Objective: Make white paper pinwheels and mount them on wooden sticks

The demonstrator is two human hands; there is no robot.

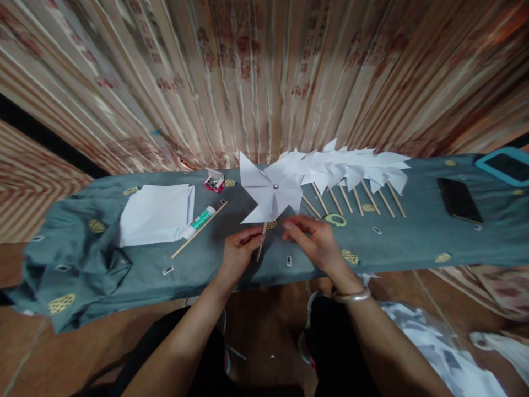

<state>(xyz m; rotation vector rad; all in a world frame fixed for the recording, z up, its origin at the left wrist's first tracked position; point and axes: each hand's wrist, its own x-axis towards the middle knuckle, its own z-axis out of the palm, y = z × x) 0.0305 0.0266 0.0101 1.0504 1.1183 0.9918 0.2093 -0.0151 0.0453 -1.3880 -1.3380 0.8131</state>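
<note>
In the head view my left hand [242,251] pinches the thin wooden stick of a white paper pinwheel [260,190], held upright over the cloth-covered table. A shiny round pin head marks the pinwheel's centre. To the right of the stick, my right hand [312,237] hovers with its fingers loosely bent and slightly apart; nothing shows in them. Just beyond that hand lie scissors with a pale green handle [334,220], their blades partly hidden. Behind, a row of finished white pinwheels [355,168] overlaps, sticks pointing toward me.
At left sit a stack of white paper [155,212], a green-and-white glue stick [202,219], a loose wooden stick [199,230] and a small red box of pins [214,181]. A black phone [458,198] and a blue-framed device [506,165] lie right. A curtain [264,77] hangs behind.
</note>
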